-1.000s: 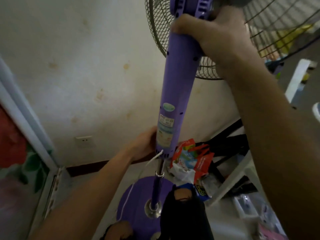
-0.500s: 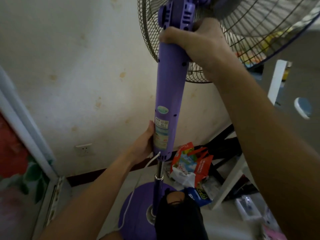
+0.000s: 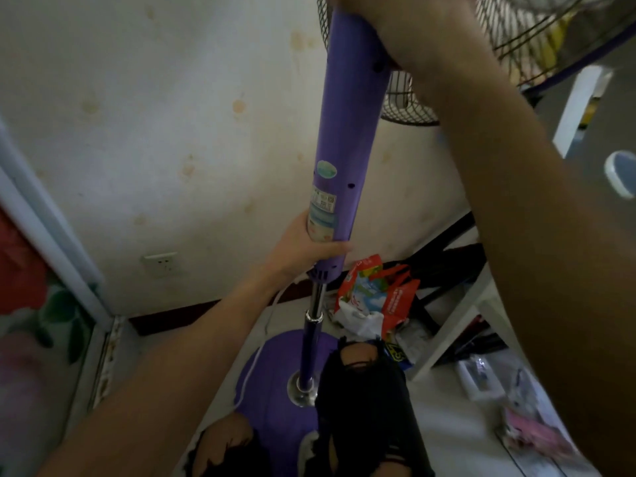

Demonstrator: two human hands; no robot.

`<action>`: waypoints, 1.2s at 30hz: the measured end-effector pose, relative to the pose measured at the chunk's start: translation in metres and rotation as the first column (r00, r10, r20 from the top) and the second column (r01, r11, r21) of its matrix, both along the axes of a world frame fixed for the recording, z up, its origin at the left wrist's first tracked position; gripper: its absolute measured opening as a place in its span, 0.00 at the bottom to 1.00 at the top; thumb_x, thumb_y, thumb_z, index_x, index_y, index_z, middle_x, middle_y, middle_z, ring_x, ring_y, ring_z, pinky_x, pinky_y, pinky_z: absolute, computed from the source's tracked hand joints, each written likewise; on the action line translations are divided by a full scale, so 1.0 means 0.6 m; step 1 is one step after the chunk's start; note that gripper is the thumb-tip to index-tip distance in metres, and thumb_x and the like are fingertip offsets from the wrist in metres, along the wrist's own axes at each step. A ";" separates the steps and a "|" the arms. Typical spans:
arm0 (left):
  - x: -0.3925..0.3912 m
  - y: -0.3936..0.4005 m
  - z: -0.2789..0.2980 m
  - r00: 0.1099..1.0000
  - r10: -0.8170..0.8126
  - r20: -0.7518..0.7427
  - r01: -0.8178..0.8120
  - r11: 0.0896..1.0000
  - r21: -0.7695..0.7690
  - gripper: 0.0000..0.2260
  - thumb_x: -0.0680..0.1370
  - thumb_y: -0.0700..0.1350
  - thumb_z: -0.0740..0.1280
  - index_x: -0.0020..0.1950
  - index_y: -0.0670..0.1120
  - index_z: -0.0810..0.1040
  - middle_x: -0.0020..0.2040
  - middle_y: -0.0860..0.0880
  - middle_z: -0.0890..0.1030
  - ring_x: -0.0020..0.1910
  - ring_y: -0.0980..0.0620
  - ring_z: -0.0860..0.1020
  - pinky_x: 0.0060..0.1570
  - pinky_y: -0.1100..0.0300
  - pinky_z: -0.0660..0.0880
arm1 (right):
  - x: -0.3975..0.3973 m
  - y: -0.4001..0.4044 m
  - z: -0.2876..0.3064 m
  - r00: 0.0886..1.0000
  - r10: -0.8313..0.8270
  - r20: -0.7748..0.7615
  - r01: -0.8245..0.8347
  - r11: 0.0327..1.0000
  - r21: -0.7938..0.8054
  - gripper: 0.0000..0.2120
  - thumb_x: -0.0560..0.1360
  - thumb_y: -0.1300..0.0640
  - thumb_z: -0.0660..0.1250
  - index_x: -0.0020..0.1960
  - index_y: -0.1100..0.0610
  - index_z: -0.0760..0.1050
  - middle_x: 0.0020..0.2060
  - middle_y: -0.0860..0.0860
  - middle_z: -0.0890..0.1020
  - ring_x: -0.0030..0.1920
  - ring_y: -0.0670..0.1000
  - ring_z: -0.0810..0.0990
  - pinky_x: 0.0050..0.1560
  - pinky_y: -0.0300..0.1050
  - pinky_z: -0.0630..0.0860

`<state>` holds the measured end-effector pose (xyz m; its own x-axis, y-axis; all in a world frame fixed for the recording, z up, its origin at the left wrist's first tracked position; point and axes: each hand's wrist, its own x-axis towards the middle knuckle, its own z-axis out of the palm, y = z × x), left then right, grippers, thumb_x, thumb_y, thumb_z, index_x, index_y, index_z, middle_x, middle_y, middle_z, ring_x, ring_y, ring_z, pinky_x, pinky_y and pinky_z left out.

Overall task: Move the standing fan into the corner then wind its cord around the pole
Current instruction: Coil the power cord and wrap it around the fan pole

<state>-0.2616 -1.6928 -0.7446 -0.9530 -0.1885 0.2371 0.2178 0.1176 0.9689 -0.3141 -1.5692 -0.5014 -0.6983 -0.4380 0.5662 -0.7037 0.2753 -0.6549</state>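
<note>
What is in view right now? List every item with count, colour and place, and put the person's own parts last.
fan column: 1, purple, centre, tilted, held in both hands
fan grille: 1, dark wire, top right
metal pole: 1, chrome and purple, below the column
fan base: 1, purple disc, on the floor
cord: 1, white, hanging loose across the base, not yet wound
wall socket: 1, white, low on the wall at left
snack bag: 1, red and white, floor right of the pole
white frame: 1, right, kind of furniture unclear
left hand: grip on the column's bottom end
right hand: grip at the column's top
</note>
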 end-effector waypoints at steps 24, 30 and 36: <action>-0.016 -0.017 0.016 0.991 -0.126 0.042 0.124 0.992 0.035 0.16 0.70 0.32 0.75 0.54 0.47 0.80 0.43 0.53 0.86 0.45 0.53 0.85 0.45 0.62 0.79 | 0.008 -0.004 -0.161 0.998 0.066 0.016 -0.056 0.932 -0.357 0.29 0.75 0.51 0.75 0.73 0.55 0.70 0.52 0.33 0.80 0.47 0.29 0.81 0.44 0.25 0.77; -0.015 -0.019 0.023 0.985 -0.152 0.081 0.151 0.988 0.026 0.16 0.71 0.34 0.76 0.56 0.45 0.79 0.46 0.51 0.86 0.47 0.50 0.84 0.48 0.58 0.79 | 0.009 -0.003 -0.164 0.997 0.061 0.038 -0.040 0.912 -0.409 0.31 0.75 0.51 0.76 0.74 0.56 0.69 0.57 0.42 0.82 0.51 0.32 0.82 0.46 0.27 0.78; -0.012 -0.020 0.024 0.984 -0.159 0.076 0.156 0.987 0.044 0.18 0.69 0.40 0.77 0.58 0.46 0.79 0.47 0.53 0.87 0.48 0.51 0.85 0.47 0.61 0.79 | 0.006 -0.008 -0.167 0.999 0.025 0.033 -0.010 0.922 -0.386 0.30 0.75 0.49 0.75 0.73 0.53 0.69 0.53 0.30 0.78 0.49 0.28 0.80 0.46 0.26 0.77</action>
<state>-0.2688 -1.7049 -0.7301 -0.9869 -0.0423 0.1556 0.1534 0.0513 0.9868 -0.3105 -1.5740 -0.6019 -0.7157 -0.2029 0.6683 -0.6800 -0.0162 -0.7331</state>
